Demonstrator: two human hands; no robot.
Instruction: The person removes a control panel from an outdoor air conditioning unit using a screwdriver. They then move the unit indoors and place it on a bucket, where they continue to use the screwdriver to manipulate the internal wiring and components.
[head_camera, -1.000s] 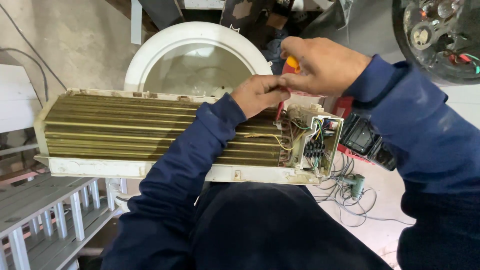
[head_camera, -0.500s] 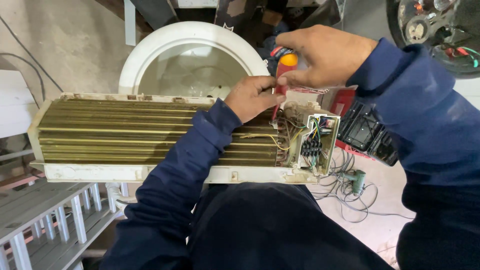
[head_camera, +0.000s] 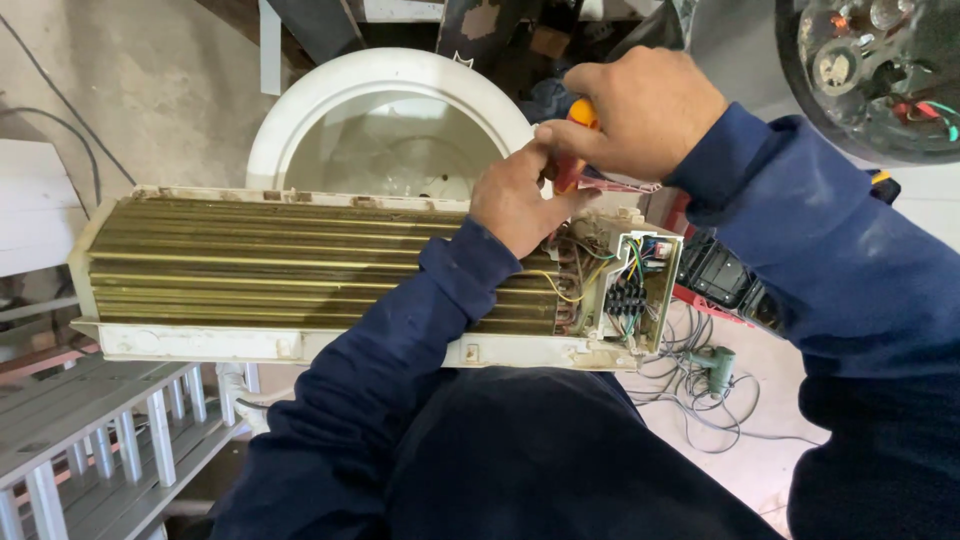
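Hands first: the right hand (head_camera: 645, 110) is closed tight round a screwdriver (head_camera: 573, 150) with an orange and red handle, fingers curled over the top so only a bit of the grip pokes out below the fist. The tool points down toward the top right end of the AC unit (head_camera: 300, 265), but the tip is hidden behind the left hand so I can't tell what it sits on.

The left hand (head_camera: 520, 200) is right beside it, touching the screwdriver shaft with the fingertips pinched together against it, palm resting on the unit's upper edge. Both sleeves are dark blue.

Moving out, the unit lies lengthwise across the person's lap, cover off, with its gold-coloured fins (head_camera: 260, 270) running the whole left and middle part. At the right end, just below the hands, there's a bundle of copper bends and yellow wire, then an open wiring box (head_camera: 635, 285) with coloured wires going into a black terminal block.

Behind the unit a round white tub (head_camera: 385, 110) stands open. On the floor to the right lies a loose tangle of grey cable (head_camera: 690, 385) with a small green part in it, and a red and black tool case (head_camera: 725, 280) next to that. A grey slatted rack (head_camera: 90, 440) is at lower left.
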